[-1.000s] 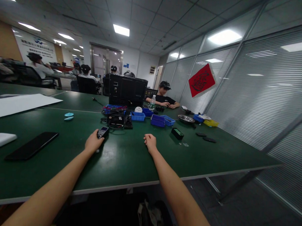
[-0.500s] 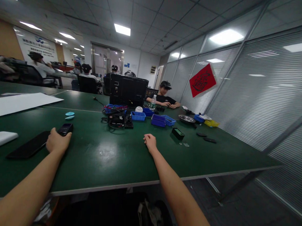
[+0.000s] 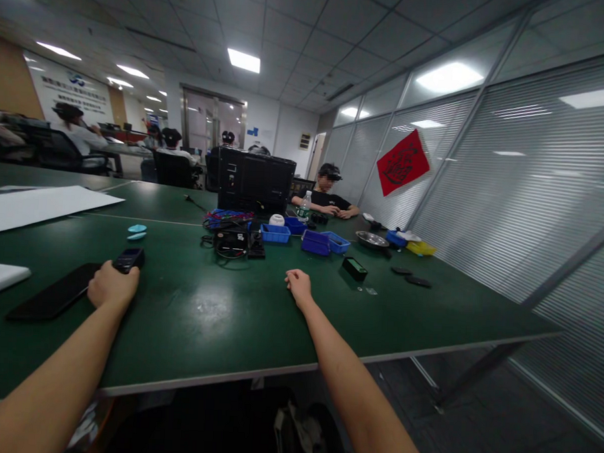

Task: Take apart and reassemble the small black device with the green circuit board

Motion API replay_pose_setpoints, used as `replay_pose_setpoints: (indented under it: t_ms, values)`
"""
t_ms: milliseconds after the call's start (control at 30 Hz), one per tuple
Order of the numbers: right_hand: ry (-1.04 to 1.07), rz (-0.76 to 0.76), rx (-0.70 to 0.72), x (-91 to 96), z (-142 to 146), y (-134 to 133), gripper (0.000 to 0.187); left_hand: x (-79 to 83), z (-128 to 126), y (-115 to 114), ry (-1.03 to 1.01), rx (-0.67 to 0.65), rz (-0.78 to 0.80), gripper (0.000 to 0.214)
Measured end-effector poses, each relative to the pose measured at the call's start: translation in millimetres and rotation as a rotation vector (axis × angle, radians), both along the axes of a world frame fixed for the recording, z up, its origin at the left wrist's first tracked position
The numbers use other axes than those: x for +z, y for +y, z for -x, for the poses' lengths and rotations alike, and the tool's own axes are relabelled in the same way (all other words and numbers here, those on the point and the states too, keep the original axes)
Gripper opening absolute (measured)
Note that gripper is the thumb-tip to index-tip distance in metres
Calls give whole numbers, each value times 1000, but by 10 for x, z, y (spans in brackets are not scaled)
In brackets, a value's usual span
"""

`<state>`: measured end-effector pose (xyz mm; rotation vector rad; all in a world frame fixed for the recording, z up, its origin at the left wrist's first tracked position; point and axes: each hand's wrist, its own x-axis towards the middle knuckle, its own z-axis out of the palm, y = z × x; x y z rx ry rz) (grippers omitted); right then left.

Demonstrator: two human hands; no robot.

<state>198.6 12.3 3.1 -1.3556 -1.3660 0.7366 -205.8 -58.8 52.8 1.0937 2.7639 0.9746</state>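
Note:
My left hand [image 3: 112, 285] is closed around a small black device with a little screen [image 3: 129, 260], on the left part of the green table [image 3: 177, 341]. Beside that hand lies a flat black slab [image 3: 51, 294], its right end partly behind my fingers. My right hand [image 3: 298, 285] rests on the table near the middle, its fingers curled in and nothing visible in them. To its right sits a black box with a green top [image 3: 355, 269], apart from the hand. Two pale blue pieces [image 3: 137, 231] lie beyond my left hand.
A black monitor [image 3: 256, 181] stands farther back, with a black power unit and cables [image 3: 231, 243] before it. Blue bins [image 3: 316, 242], a bottle [image 3: 305, 205] and a metal pan [image 3: 373, 239] are at centre right. A person [image 3: 326, 194] sits at the far side.

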Motion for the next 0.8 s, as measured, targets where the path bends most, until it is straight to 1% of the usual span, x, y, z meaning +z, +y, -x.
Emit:
replay_pose_setpoints:
  t_ms: [100,267,433,633,800]
  values:
    - [-3,-4,-2,-5,0,10,17,7,-2,-7,-43,15,58,65]
    - [8,3,-12,-31,-4,47,15,26,-16,-27,-61,-46,37,76]
    - [-3,-7,-8,-46,-2,60,15,27,-73,-24,-51,-89,52,74]
    - [-24,-15,-2,-7,13,15,17,-19,-299,24,13,-267,105,64]
    - [-53,-3,1,25,25,-11,17,8,-487,22,36,-336,87,62]
